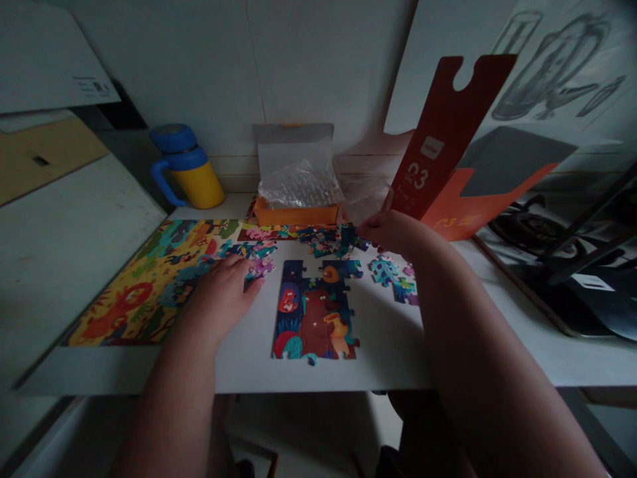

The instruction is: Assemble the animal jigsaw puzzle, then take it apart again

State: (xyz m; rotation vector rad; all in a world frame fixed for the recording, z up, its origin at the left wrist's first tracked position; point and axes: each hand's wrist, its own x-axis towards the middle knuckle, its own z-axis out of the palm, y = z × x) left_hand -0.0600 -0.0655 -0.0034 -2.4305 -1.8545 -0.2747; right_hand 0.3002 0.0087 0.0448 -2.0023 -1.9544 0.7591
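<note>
A partly assembled jigsaw puzzle (318, 318) with a brown bear lies on the white table between my forearms. My left hand (229, 285) rests palm down to its left, thumb apart from the fingers, beside loose puzzle pieces (261, 267) and over the edge of a yellow picture sheet (144, 285). Behind the assembled part, my right hand (391, 232) reaches to a cluster of dark puzzle pieces (343, 240). Its fingers are drawn together, and what they hold, if anything, is hidden. More joined pieces (385, 271) lie left of my right forearm.
An open orange box (298, 216) with clear plastic wrap (298, 186) stands at the back. Left of it is a blue and yellow jug (196, 176). A tall red-orange box (432, 159) stands at the right, near a black stove (532, 232). The table's front edge runs below the puzzle.
</note>
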